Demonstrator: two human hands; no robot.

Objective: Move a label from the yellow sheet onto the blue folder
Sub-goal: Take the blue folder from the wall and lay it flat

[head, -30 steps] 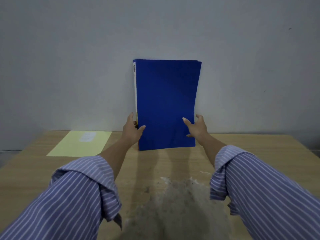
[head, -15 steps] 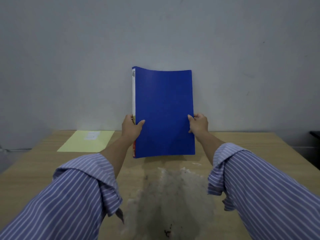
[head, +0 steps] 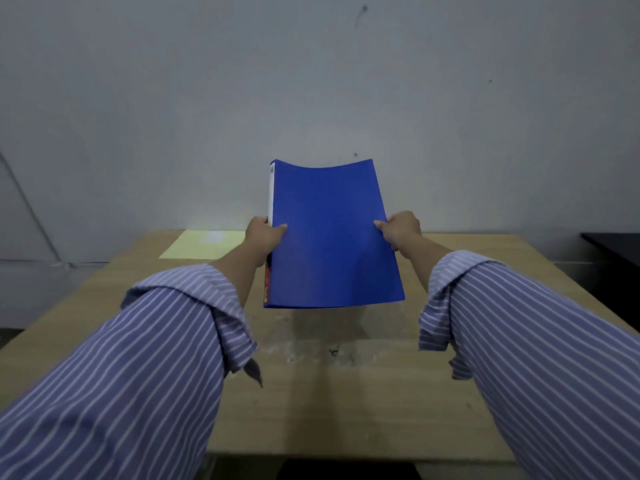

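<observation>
Your left hand [head: 264,237] and right hand [head: 401,229] pinch the blue folder [head: 329,237] by its edges; it sags between your fingers and may slip. The yellow sheet [head: 197,245] lies beyond your left fingers.

A light wooden table [head: 346,403] fills the lower half of the view, its middle marked by a pale, scuffed patch [head: 322,344] with a few dark specks. Behind it rises a plain grey wall [head: 311,81] (dotted with small dark marks). At the far right edge, beside the table, sits a dark surface [head: 620,244].
</observation>
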